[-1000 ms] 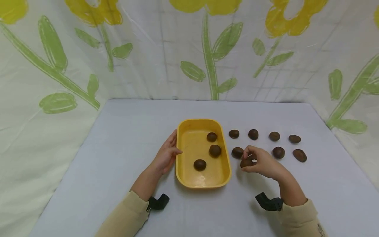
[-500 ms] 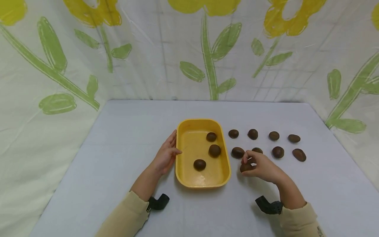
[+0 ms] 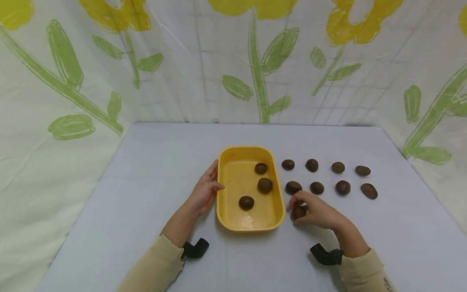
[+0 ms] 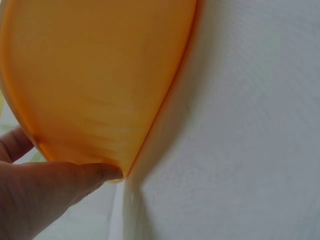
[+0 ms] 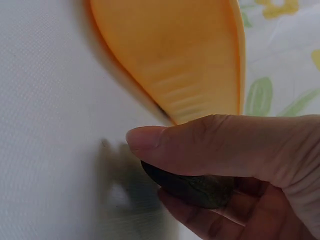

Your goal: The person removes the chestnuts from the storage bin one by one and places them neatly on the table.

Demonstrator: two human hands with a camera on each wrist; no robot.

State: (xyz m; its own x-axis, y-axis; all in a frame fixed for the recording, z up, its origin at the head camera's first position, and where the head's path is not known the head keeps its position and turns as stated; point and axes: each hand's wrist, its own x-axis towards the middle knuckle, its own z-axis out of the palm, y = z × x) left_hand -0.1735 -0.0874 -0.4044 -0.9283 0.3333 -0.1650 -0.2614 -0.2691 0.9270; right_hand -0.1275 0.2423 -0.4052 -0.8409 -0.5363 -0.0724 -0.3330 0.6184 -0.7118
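Centrally, the right hand (image 3: 317, 211) is pinching a dark rounded piece (image 3: 299, 213) between thumb and fingers, just beside the right wall of the yellow tray (image 3: 233, 174). The left hand (image 3: 204, 194) is gripping the tray's left rim; three brown pieces (image 3: 264, 185) are lying inside, while eight others (image 3: 343, 187) are forming two rows on the table (image 3: 153, 170).

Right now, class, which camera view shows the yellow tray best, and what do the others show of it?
The head view: it shows almost the whole yellow tray, inside and rim. Both wrist views show only part of one side, cut off at the picture's top.
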